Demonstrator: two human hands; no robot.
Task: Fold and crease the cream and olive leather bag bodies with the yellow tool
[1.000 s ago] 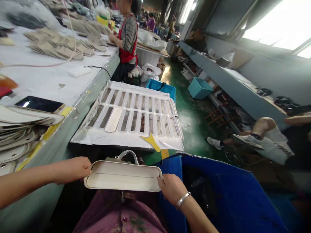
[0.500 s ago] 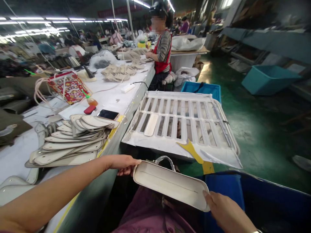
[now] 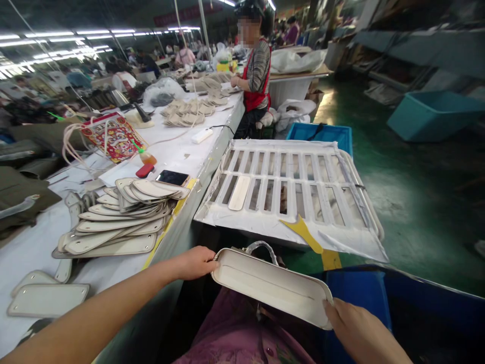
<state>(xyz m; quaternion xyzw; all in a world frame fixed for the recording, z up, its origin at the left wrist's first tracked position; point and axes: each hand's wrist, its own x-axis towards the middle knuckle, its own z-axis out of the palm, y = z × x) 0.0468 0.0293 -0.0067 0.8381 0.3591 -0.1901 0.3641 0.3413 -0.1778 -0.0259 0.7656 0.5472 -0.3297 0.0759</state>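
A cream handbag (image 3: 271, 288) is held over my lap, its long, rounded, rimmed side turned up towards me. A crease runs along that side. At its far edge stands a curved handle (image 3: 263, 246), seemingly wrapped in clear plastic. My left hand (image 3: 197, 262) is closed on the left end, thumb near the rim. The opposite end is gripped by my right hand (image 3: 359, 323), with the fingers partly hidden underneath. To the left, a pile of cream panels (image 3: 117, 225) with small metal holes lies on the table (image 3: 182, 151).
A white slatted rack (image 3: 291, 187) stands ahead, with one cream strip (image 3: 239, 193) and a yellow piece (image 3: 303, 232) on it. Blue bins (image 3: 358, 293) flank me at the right. A phone (image 3: 172, 177) lies by the panels. A co-worker in a red apron (image 3: 257, 81) works farther along.
My view has shifted slightly, so the table and rack appear a little farther right. Both hands keep hold of the handbag, which has barely moved.
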